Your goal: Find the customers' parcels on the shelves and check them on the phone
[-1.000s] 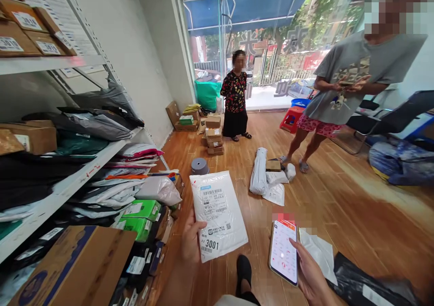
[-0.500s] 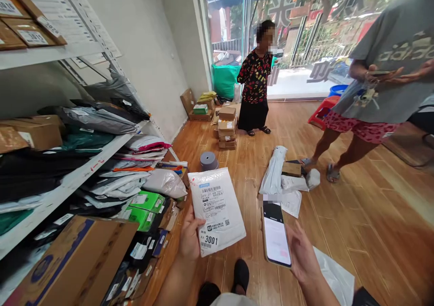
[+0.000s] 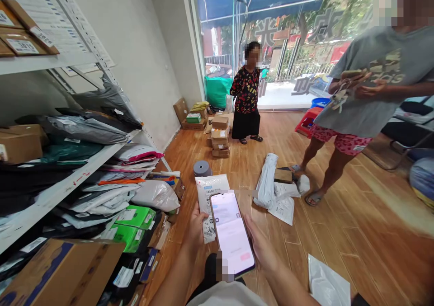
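Note:
My left hand (image 3: pixel 196 227) grips the lower left edge of a white mailer parcel (image 3: pixel 210 185), its thumb on the front. The parcel carries a printed label with a barcode and large digits, partly covered. In my right hand (image 3: pixel 259 242) is a smartphone (image 3: pixel 233 233), held upright along its right side with the lit screen facing me. The phone is in front of the parcel's right part and hides it. Whether the two touch I cannot tell.
On the left, shelves (image 3: pixel 84 166) hold bagged parcels, with a large cardboard box (image 3: pixel 64 270) low down. Several parcels (image 3: pixel 285 190) lie on the wooden floor ahead. A grey roll (image 3: pixel 202 168) and stacked boxes (image 3: pixel 220 136) stand farther off. Two people (image 3: pixel 247 89) stand near the window.
My right hand has brought the phone leftward, in front of the parcel. The phone's screen looks brighter. My view has tilted up and shifted slightly right.

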Tool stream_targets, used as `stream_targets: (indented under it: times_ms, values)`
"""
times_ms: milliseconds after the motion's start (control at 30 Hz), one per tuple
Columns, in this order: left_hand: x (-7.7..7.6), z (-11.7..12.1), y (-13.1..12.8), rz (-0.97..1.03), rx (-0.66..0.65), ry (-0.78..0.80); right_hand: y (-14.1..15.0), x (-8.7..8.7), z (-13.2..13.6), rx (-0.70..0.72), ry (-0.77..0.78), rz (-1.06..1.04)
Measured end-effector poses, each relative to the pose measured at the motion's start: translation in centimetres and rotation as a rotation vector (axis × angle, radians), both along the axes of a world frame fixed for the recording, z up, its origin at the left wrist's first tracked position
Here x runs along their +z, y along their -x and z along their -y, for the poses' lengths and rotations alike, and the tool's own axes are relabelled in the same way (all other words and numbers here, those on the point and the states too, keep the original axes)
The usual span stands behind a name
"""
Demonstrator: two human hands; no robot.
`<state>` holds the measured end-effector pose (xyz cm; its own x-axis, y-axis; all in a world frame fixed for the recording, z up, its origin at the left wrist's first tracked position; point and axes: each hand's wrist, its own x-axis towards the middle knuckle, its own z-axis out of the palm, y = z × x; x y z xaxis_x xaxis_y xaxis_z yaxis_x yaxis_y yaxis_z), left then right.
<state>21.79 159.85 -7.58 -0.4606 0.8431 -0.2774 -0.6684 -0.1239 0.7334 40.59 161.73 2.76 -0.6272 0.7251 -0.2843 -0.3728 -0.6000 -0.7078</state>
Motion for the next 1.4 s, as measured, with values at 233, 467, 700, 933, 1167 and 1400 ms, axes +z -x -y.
stream_targets:
  times_ms: [233,467,700,933,1167,1400]
  values:
    - [1.5,-1.6,3.3,0.000,-0.091,-0.030,4.2,0.7,0.4,0.034,-0.102,-0.026]
    - [2.0,-2.5,6.4,-0.013,-0.120,-0.078,7.3,1.6,0.3,-0.026,-0.156,-0.005]
    - [2.5,-2.9,8.2,-0.010,-0.140,-0.069,9.3,1.9,0.2,-0.034,-0.147,0.018]
    - [5.0,-2.2,9.3,-0.245,-0.113,-0.143,9.8,2.0,-0.3,-0.052,-0.135,0.068]
    - [8.0,-1.2,9.6,-0.280,-0.217,0.035,10.3,1.6,-0.2,-0.125,-0.135,0.116]
    - [10.0,-1.4,8.2,-0.212,-0.305,-0.063,10.3,1.1,-0.2,-0.193,-0.286,0.180]
